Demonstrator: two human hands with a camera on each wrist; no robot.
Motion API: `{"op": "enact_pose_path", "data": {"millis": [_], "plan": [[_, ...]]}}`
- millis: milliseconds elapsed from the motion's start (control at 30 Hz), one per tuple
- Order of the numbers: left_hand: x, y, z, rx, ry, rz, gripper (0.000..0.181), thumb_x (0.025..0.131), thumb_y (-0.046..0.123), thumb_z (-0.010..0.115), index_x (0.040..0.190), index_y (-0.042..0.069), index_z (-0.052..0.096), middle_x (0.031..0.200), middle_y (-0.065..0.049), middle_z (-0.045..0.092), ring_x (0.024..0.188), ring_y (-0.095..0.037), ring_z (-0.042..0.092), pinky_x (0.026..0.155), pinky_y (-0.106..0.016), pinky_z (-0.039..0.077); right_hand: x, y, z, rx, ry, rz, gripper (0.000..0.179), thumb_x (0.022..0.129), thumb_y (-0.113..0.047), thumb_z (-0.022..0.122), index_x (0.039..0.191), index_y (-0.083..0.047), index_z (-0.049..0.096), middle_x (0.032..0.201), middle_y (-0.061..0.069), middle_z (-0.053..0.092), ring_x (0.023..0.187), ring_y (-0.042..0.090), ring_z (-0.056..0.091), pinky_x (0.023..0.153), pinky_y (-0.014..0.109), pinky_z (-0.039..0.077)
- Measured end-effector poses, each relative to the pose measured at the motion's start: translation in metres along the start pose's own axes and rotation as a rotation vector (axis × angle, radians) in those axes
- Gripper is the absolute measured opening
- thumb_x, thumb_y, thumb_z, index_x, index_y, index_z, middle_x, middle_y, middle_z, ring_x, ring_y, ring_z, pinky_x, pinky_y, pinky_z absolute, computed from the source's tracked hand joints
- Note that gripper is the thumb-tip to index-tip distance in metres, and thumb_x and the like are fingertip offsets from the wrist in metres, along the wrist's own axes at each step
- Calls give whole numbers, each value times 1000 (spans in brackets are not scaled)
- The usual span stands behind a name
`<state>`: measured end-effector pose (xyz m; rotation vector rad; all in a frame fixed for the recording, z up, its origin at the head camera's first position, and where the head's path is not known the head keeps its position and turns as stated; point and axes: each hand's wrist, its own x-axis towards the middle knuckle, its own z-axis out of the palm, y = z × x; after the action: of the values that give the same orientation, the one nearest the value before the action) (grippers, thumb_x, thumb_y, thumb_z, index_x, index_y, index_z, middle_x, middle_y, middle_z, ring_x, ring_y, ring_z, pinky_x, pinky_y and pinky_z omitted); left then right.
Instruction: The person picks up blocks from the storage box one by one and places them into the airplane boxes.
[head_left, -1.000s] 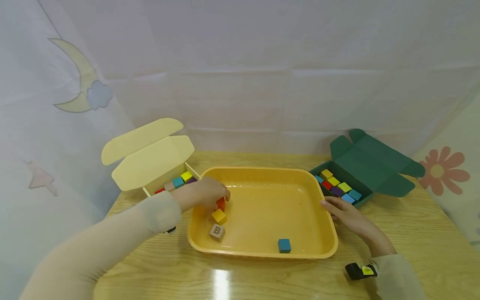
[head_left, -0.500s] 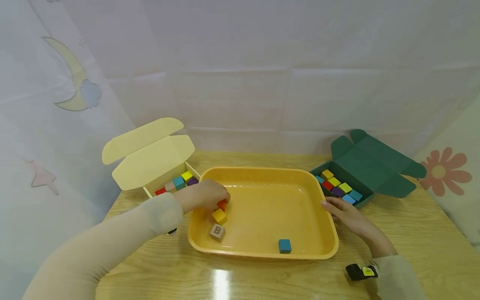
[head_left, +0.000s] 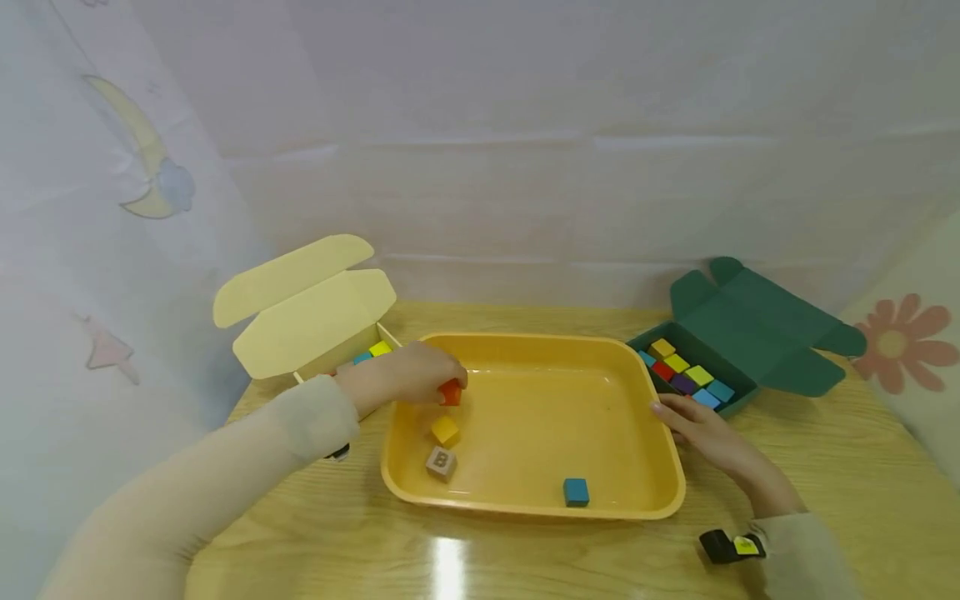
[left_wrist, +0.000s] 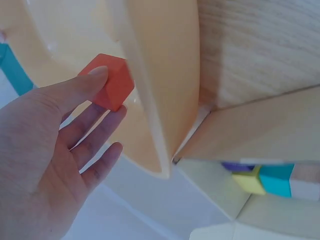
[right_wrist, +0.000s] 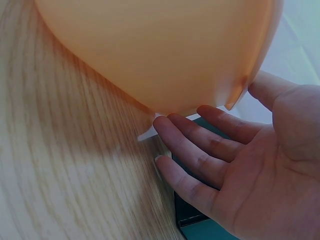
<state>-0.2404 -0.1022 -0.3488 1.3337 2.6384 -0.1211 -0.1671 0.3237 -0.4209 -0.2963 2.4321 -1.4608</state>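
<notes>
My left hand [head_left: 414,372] is over the left side of the yellow tray [head_left: 534,509]. Between thumb and fingers it pinches a red-orange cube block [left_wrist: 112,82], raised near the tray wall in the left wrist view. A yellow block [head_left: 446,431] and a wooden block marked B [head_left: 441,464] sit below that hand inside the tray. Toward the tray's front right lies a blue block [head_left: 576,492]. My right hand [head_left: 708,435] holds the tray's right rim, thumb over the edge and fingers [right_wrist: 192,135] along the outer wall.
Behind the left hand stands an open cream box [head_left: 315,321] with colored blocks, partly covered by the arm. An open dark green box [head_left: 765,325] holding several colored blocks stands beyond the right hand. Both are on the wooden table [head_left: 352,533], backed by a pale curtain.
The left hand has lifted the red-orange block up from beside the yellow block, toward the tray's left rim. The right hand stays at the rim. The head view has shifted slightly.
</notes>
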Motion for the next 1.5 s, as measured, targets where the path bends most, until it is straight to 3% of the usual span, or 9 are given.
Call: {"op": "enact_pose_path", "data": {"millis": [100, 300, 367, 600, 733, 900, 1133, 1333, 1500], "plan": [[-6, -6, -10, 6, 35, -5, 31, 87, 16, 78, 116, 12, 70, 105, 1, 70, 92, -21, 64, 85, -37, 53, 1, 0, 1, 6, -3, -3, 54, 109, -27, 40, 144, 15, 34, 132, 31, 53, 102, 11, 65, 86, 33, 56], [-20, -17, -21, -31, 73, -24, 36, 87, 13, 78, 121, 6, 67, 111, -4, 70, 101, -22, 65, 92, -38, 51, -1, 2, 4, -23, 1, 24, 55, 109, -28, 40, 143, 15, 35, 132, 29, 54, 107, 27, 64, 87, 36, 56], [-25, -22, -20, -38, 90, -45, 37, 87, 15, 78, 121, 6, 67, 114, -5, 69, 101, -23, 64, 92, -39, 51, -2, 4, 5, -16, -3, 27, 56, 109, -28, 40, 144, 15, 35, 132, 30, 54, 108, 28, 63, 88, 37, 56], [-44, -37, -18, -96, 126, -134, 38, 87, 17, 78, 122, 7, 67, 115, -6, 68, 98, -22, 64, 88, -40, 53, 0, 6, 6, 14, -3, 5, 54, 109, -26, 41, 143, 15, 36, 131, 29, 55, 101, 11, 64, 86, 32, 56], [-54, -49, -11, -106, 157, -145, 37, 85, 17, 80, 119, 6, 68, 108, -3, 69, 93, -20, 65, 85, -39, 54, 1, 6, 8, 32, -17, 4, 53, 109, -26, 41, 142, 15, 36, 129, 29, 56, 101, 14, 65, 86, 34, 56], [-64, -60, -4, -129, 177, -204, 33, 85, 19, 80, 114, 10, 68, 99, 3, 68, 89, -19, 63, 84, -39, 53, 2, 6, 8, 42, -17, -1, 53, 109, -25, 41, 142, 16, 35, 129, 29, 56, 102, 17, 66, 87, 35, 56], [-73, -71, -4, -140, 153, -281, 40, 90, 22, 76, 125, 6, 66, 104, -1, 69, 89, -19, 63, 86, -42, 53, 1, 7, 8, 34, 0, 0, 54, 109, -26, 41, 142, 16, 36, 129, 30, 55, 102, 18, 66, 86, 35, 56], [-74, -76, 2, -149, 95, -304, 28, 89, 21, 76, 113, 8, 69, 94, 4, 67, 85, -17, 62, 86, -42, 53, -2, 9, 8, 7, 23, 5, 54, 109, -26, 42, 142, 16, 36, 131, 30, 54, 106, 24, 65, 87, 36, 56], [-74, -81, 10, -134, 64, -305, 19, 88, 18, 76, 103, 9, 67, 86, 3, 63, 76, -18, 56, 75, -38, 51, -2, 7, 7, 8, 29, 17, 54, 109, -27, 42, 142, 15, 36, 131, 29, 54, 108, 28, 64, 88, 37, 56]]}}
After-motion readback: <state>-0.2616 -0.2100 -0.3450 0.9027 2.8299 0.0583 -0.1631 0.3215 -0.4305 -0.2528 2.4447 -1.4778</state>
